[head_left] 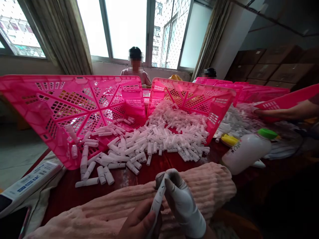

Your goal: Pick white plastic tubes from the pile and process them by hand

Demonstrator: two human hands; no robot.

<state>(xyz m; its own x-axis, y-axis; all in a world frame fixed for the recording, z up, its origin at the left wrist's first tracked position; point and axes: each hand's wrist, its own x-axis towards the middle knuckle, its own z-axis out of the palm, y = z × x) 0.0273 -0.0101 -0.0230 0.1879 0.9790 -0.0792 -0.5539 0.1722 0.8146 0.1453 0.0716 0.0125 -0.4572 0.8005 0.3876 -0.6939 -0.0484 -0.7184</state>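
Observation:
My left hand (pixel 142 217), bare, grips the lower end of a white printed tube (pixel 159 198). At the tube's upper end, my right hand (pixel 180 199) in a white glove pinches it between curled fingers. Both hands are over a pink ribbed cloth (pixel 117 207) at the near edge of the table. Beyond them lies a large heap of similar white tubes (pixel 149 141), spilling out of two tipped pink baskets (pixel 99 108) onto the dark red table cover (pixel 124 177).
A white bottle with a green cap (pixel 246 152) leans at the right, beside a yellow object (pixel 229 140). A long box (pixel 31 182) lies at the left. One person (pixel 135 71) sits opposite; another person's arm (pixel 286 111) reaches in from the right.

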